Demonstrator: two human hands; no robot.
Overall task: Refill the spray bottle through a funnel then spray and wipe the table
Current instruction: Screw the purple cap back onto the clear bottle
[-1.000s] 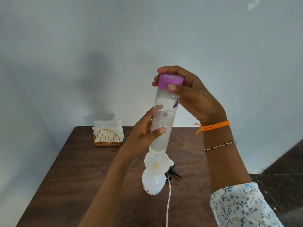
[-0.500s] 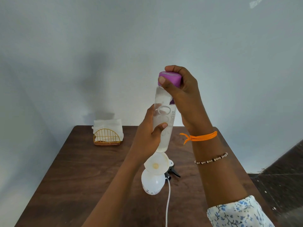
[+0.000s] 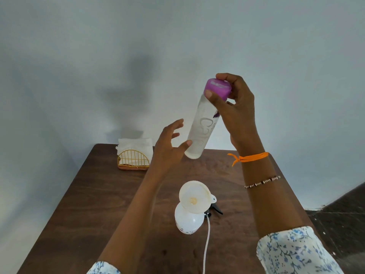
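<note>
Funnel (image 3: 194, 198) sits in the spray bottle (image 3: 188, 221) near the surface's (image 3: 98, 204) front edge; nothing poured. Right hand (image 3: 233, 109) grips the capped water bottle (image 3: 201, 131); left hand (image 3: 169, 147) open beside it.

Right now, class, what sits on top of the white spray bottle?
A white funnel sits in the white spray bottle, covering its neck. The funnel's spout is hidden, so the bottle's fill level cannot be seen.

A clear water bottle (image 3: 201, 128) with a purple cap (image 3: 217, 89) hangs tilted above the table. Below, a white funnel (image 3: 194, 196) sits in the white spray bottle (image 3: 188, 221).
</note>
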